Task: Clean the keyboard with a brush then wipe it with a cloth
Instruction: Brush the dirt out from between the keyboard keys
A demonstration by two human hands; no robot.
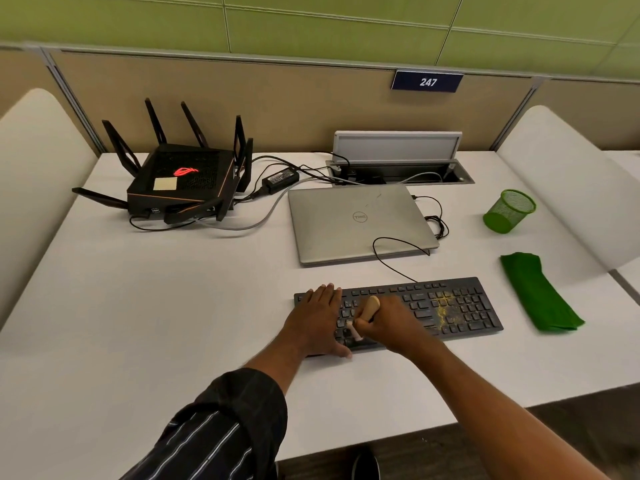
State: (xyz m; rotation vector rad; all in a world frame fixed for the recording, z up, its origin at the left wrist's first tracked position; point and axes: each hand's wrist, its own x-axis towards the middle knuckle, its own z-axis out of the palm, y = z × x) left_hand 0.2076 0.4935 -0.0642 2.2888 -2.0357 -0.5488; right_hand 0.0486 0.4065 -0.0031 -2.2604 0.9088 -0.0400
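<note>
White tabletop (173,306), boxed in by a tan partition (277,109), green wall panels above. The black keyboard (450,306) is set near the front edge, with yellowish crumbs scattered on its right side. The left hand (317,320) is laid flat on its left end, grip wide. The right hand (394,323) is wrapped round a wooden brush (367,310), which is pressed to the keys. A green cloth (538,294) is parked just right of the keyboard.

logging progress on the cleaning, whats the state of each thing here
keyboard, yellow dust on right keys
brush, gripped, bristles on keys
right hand, grips brush
left hand, flat on keyboard
cloth, folded, untouched
laptop, closed
router, logo lit
cable hatch, lid raised
</note>
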